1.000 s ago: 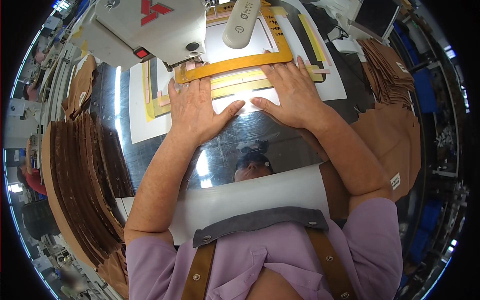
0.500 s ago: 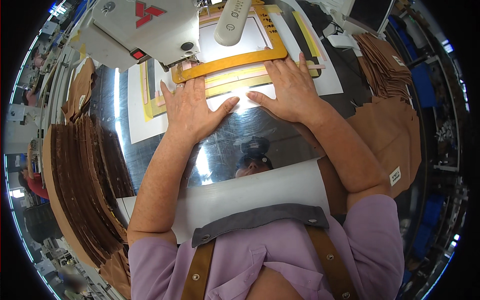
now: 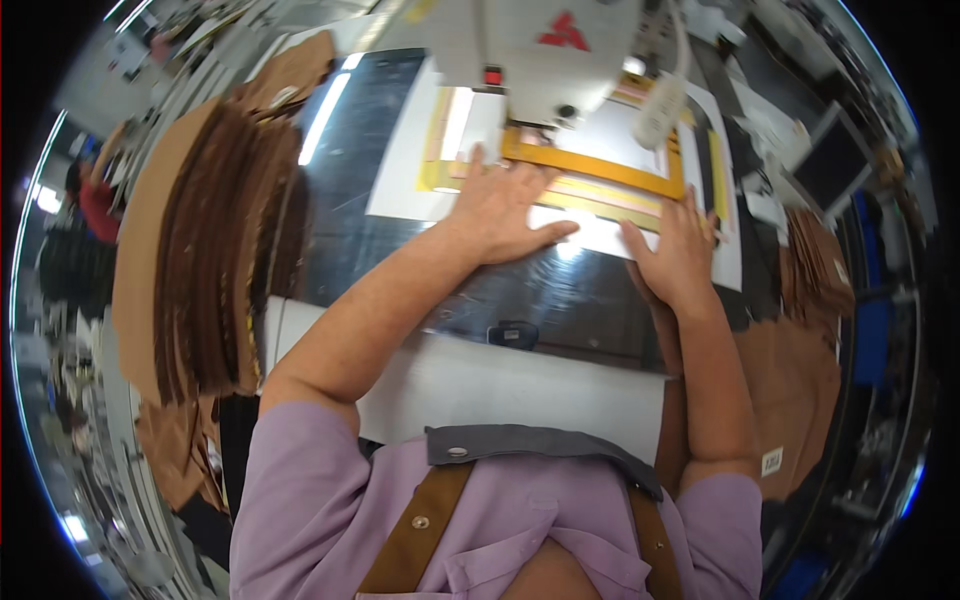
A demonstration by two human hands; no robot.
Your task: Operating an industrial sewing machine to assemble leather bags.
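My left hand lies flat with its fingers spread, on the near left part of a white template sheet with yellow and pink strips. My right hand rests on the sheet's near right part, fingers stretched forward and thumb apart. The fingertips of both hands reach the near bar of an orange-yellow frame, which lies over the sheet. Above the frame stands the white head of a sewing machine, hiding its far left part. Neither hand grips anything.
A shiny metal tabletop bears the sheet. Tall stacked brown pieces stand at left. More brown pieces are piled at right, with a large brown piece nearer. A pale oblong device hangs beside the machine; a monitor stands far right.
The whole view has turned, so machine, frame and sheet appear farther right. Both hands remain flat at the frame's near bar; the left fingers now lie closer to the machine head.
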